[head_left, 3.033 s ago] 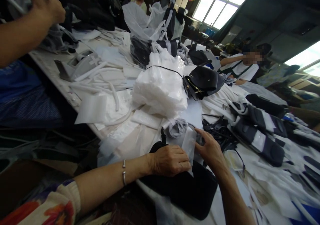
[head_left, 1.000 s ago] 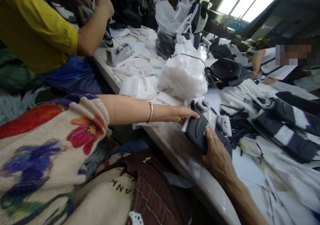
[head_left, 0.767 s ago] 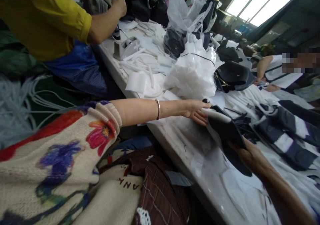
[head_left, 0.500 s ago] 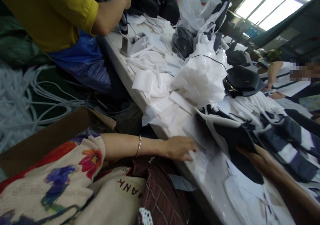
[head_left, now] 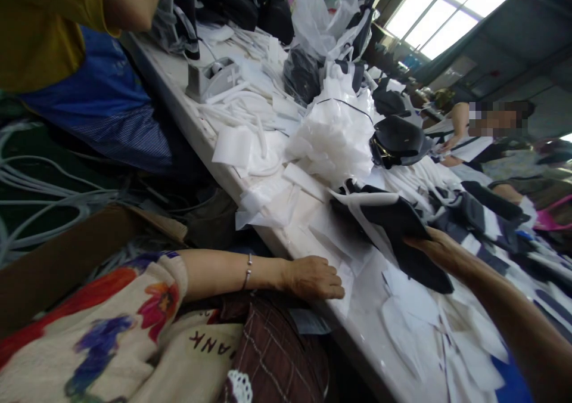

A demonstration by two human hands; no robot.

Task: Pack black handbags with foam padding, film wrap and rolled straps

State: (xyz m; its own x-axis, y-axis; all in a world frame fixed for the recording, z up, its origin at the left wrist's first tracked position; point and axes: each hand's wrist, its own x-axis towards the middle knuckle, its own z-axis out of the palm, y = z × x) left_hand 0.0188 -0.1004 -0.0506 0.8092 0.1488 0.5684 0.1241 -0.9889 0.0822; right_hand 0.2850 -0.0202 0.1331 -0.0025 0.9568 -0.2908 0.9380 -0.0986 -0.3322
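Our right hand (head_left: 426, 245) grasps the outer edge of what looks like a flat black bag (head_left: 404, 218), which tilts up over the worktop (head_left: 373, 349) to the left of that grip. A white strip (head_left: 378, 199) lies across the bag's far end. Our left hand (head_left: 313, 279), nearer our body and apart from the bag, rests palm down at the worktop's near edge, fingers curled over a piece of thin film (head_left: 346, 290); we cannot tell whether that grip has pinched it.

We judge the step in hand to be steadying the bag while the film is picked up. The next move would then call for a sure pinch on the film's edge, with the bag held firm by the right grip.

Just on the near side of the right grip lie flat white cut pieces (head_left: 409, 301). Beyond both grips stands a tied bundle of white plastic wrap (head_left: 330, 138), with a glossy black bag (head_left: 400, 138) just beside it. Farther out, past the left grip, we see a co-worker's yellow sleeve (head_left: 92, 0).
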